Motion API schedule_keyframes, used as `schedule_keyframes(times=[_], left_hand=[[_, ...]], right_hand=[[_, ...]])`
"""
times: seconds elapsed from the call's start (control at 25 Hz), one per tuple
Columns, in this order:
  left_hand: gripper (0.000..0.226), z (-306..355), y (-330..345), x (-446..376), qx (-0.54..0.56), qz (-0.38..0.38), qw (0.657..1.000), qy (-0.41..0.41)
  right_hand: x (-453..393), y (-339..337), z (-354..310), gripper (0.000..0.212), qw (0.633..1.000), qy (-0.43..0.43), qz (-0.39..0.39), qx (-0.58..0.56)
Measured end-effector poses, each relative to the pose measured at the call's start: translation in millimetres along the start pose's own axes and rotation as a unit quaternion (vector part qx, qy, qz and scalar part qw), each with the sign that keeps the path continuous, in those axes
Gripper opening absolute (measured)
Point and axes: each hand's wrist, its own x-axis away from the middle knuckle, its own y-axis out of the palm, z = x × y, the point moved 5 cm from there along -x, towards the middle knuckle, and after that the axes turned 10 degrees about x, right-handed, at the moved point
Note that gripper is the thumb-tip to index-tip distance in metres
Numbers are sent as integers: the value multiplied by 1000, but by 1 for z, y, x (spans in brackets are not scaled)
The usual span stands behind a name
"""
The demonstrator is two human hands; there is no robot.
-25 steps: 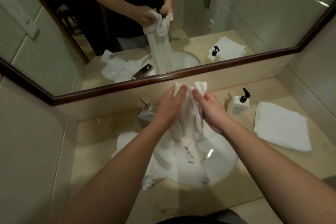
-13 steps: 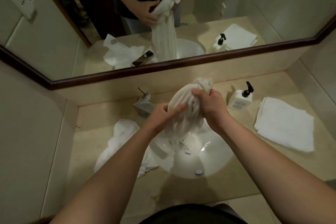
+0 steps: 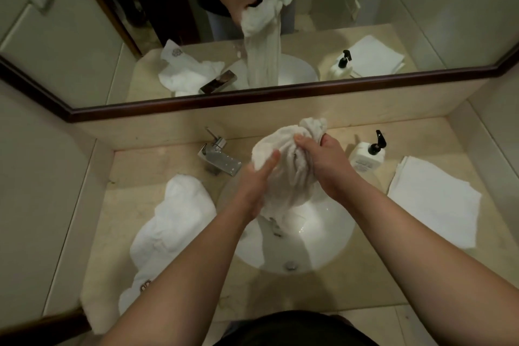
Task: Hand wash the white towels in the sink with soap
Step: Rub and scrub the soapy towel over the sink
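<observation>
Presently I note both hands, left hand and right hand, gripping a bunched wet white towel above the round white basin. Its tail hangs toward the bowl, near the counter's back edge.

This is a bathroom, and by its fittings likely a hotel one. A round white sink is sunk into a beige stone tabletop set in a niche between pale walls. A square chrome tap stands behind the sink. A wide mirror in a dark wood frame runs along the back wall. A white pump bottle stands near the wall, a folded towel lies flat beside it, and a crumpled towel with a logo lies left of the sink.
</observation>
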Motion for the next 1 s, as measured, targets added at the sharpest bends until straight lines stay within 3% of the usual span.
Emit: schedule_keyframes(times=[0.08, 0.2, 0.32, 0.4, 0.64, 0.8, 1.0], left_hand=[[60, -1, 1, 0, -13, 21, 1000, 17], [56, 7, -5, 1, -17, 116, 991, 64], [38, 19, -7, 8, -1, 168, 979, 114], [22, 21, -9, 13, -11, 179, 974, 137], [19, 17, 8, 26, -19, 188, 960, 207], [7, 6, 29, 26, 4, 141, 974, 177], [25, 6, 45, 33, 45, 97, 983, 149]], right_hand=[[0, -3, 3, 18, 1000, -2, -30, 9], [-4, -14, 20, 28, 994, 5, -39, 100], [-9, -34, 36, 18, 967, -14, -1, 256], [-7, -45, 41, 26, 955, -45, 23, 291], [13, -51, 33, 24, 978, -40, 84, 188], [31, -41, 25, 37, 993, -41, 95, 62], [42, -34, 10, 38, 990, -88, 105, 34]])
